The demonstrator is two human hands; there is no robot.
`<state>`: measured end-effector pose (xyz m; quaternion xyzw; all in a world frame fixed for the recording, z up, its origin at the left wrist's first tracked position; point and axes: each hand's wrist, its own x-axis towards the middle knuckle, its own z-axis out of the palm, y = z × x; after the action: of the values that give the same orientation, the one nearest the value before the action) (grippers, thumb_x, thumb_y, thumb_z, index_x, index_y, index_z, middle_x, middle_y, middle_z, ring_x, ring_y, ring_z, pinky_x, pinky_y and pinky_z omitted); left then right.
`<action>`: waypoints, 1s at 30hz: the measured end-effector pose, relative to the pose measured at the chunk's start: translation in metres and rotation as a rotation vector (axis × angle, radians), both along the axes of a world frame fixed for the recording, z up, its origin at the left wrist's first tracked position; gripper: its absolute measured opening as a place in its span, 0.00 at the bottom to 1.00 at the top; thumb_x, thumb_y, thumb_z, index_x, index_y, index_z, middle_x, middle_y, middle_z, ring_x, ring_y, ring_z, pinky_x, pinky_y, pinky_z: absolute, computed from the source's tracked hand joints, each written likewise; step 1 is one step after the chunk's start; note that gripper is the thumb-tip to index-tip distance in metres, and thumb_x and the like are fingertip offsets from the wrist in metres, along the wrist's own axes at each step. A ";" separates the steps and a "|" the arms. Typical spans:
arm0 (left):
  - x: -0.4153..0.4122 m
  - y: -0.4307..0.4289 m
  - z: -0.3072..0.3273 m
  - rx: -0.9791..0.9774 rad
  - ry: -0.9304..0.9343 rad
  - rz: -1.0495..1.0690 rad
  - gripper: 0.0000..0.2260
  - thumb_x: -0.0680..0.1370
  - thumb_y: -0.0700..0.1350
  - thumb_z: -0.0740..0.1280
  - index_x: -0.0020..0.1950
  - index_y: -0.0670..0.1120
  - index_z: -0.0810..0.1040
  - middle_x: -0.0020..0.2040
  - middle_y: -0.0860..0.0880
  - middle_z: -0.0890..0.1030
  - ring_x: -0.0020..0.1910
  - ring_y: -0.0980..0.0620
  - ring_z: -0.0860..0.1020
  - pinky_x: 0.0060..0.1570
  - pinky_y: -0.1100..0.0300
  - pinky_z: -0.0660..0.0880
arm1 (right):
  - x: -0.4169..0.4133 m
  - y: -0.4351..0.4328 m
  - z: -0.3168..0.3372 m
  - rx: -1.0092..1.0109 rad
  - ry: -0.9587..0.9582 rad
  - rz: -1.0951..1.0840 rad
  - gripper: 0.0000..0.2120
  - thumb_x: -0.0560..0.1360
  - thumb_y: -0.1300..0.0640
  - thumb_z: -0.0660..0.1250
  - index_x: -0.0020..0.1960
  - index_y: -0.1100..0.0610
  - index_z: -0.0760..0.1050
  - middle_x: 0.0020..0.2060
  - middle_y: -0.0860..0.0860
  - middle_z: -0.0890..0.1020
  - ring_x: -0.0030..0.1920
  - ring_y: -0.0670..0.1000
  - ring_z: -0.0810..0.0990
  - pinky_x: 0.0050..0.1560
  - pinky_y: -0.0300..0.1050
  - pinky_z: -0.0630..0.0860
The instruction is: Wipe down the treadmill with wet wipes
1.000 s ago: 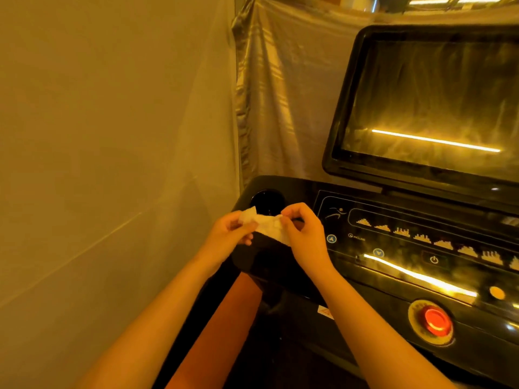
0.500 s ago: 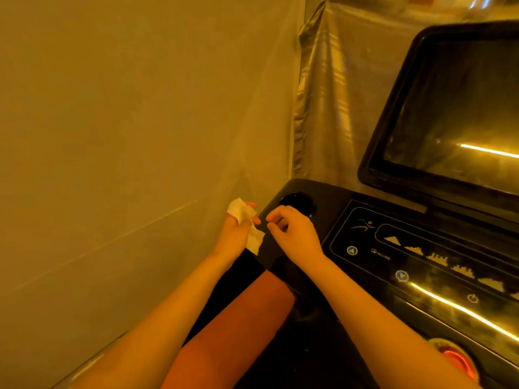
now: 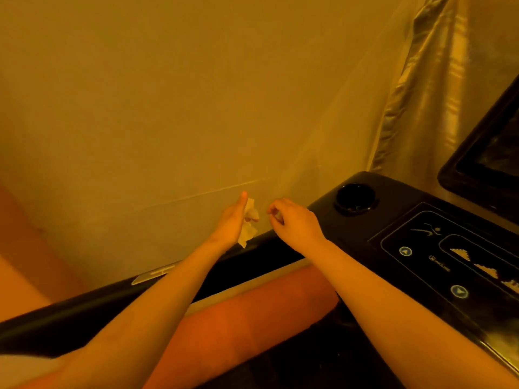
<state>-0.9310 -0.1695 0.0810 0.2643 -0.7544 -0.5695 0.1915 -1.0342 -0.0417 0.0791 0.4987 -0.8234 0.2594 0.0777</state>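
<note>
Left hand [image 3: 234, 220] grip pinching crumpled wipe [image 3: 248, 224] above handrail [image 3: 252, 252], ready to wipe; right hand [image 3: 295, 223] grip curled, empty.

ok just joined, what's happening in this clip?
A person is cleaning a treadmill by hand. The left hand holds a crumpled wet wipe above the black side handrail, by the console's left corner. The right hand hovers beside it with fingers curled, holding nothing that can be made out. The wipe isn't pressed to any surface. The cup holder sits just right of the hands.
</note>
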 end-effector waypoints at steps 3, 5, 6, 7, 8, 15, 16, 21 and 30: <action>0.022 -0.011 -0.009 -0.180 0.072 0.108 0.15 0.83 0.47 0.60 0.37 0.48 0.75 0.36 0.52 0.76 0.36 0.57 0.73 0.41 0.59 0.68 | 0.011 -0.015 -0.006 0.026 0.039 0.059 0.09 0.80 0.54 0.61 0.58 0.55 0.74 0.56 0.50 0.77 0.49 0.53 0.78 0.38 0.43 0.65; 0.036 -0.025 -0.019 -0.378 0.072 0.157 0.08 0.80 0.43 0.65 0.41 0.46 0.76 0.40 0.51 0.77 0.39 0.59 0.73 0.40 0.68 0.67 | 0.019 -0.025 -0.009 0.053 0.097 0.100 0.12 0.80 0.54 0.61 0.61 0.56 0.74 0.57 0.52 0.77 0.53 0.54 0.77 0.40 0.44 0.66; 0.044 -0.032 -0.023 -0.471 0.051 0.169 0.05 0.79 0.42 0.67 0.44 0.45 0.77 0.42 0.50 0.78 0.42 0.57 0.74 0.41 0.72 0.66 | 0.024 -0.031 -0.011 0.065 0.135 0.121 0.12 0.79 0.54 0.61 0.61 0.56 0.74 0.57 0.52 0.77 0.56 0.55 0.76 0.42 0.45 0.68; 0.051 -0.041 -0.026 -0.554 0.022 0.165 0.03 0.78 0.42 0.68 0.46 0.43 0.78 0.45 0.48 0.78 0.44 0.54 0.75 0.42 0.71 0.65 | 0.029 -0.037 -0.012 0.073 0.168 0.145 0.13 0.79 0.54 0.62 0.62 0.57 0.74 0.58 0.53 0.77 0.57 0.56 0.76 0.43 0.46 0.69; 0.058 -0.048 -0.028 -0.627 -0.008 0.154 0.04 0.77 0.42 0.69 0.47 0.41 0.78 0.46 0.46 0.78 0.46 0.51 0.76 0.42 0.69 0.65 | 0.035 -0.043 -0.013 0.078 0.190 0.168 0.14 0.78 0.55 0.63 0.62 0.57 0.74 0.58 0.54 0.77 0.58 0.57 0.75 0.44 0.48 0.71; 0.113 -0.088 -0.030 -0.823 -0.261 0.206 0.13 0.80 0.52 0.65 0.45 0.41 0.77 0.48 0.45 0.74 0.41 0.45 0.76 0.39 0.52 0.72 | 0.081 -0.100 -0.018 0.166 0.277 0.297 0.17 0.79 0.53 0.61 0.65 0.57 0.71 0.61 0.55 0.76 0.61 0.57 0.73 0.56 0.50 0.69; 0.126 -0.094 -0.034 -0.837 -0.309 0.210 0.15 0.80 0.53 0.64 0.45 0.41 0.77 0.48 0.45 0.74 0.41 0.44 0.77 0.38 0.53 0.71 | 0.089 -0.109 -0.020 0.182 0.286 0.307 0.17 0.79 0.52 0.60 0.66 0.57 0.71 0.62 0.55 0.75 0.62 0.56 0.72 0.57 0.49 0.68; 0.208 -0.132 -0.052 -0.860 -0.532 0.296 0.19 0.81 0.55 0.60 0.47 0.41 0.79 0.53 0.43 0.75 0.48 0.42 0.78 0.38 0.55 0.66 | 0.139 -0.158 -0.030 0.266 0.295 0.358 0.18 0.80 0.51 0.58 0.68 0.55 0.68 0.64 0.54 0.73 0.63 0.55 0.70 0.59 0.48 0.67; 0.374 -0.200 -0.062 -0.731 -0.601 0.542 0.19 0.81 0.55 0.62 0.43 0.41 0.79 0.50 0.40 0.78 0.50 0.38 0.78 0.46 0.49 0.73 | 0.281 -0.263 -0.035 0.281 0.298 0.558 0.18 0.81 0.50 0.57 0.68 0.55 0.68 0.64 0.53 0.73 0.64 0.54 0.70 0.57 0.49 0.68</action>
<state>-0.5571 -0.3698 0.0190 0.5167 -0.8296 -0.0998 0.1868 -0.7536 -0.3048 0.0438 0.7430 -0.6624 0.0792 0.0536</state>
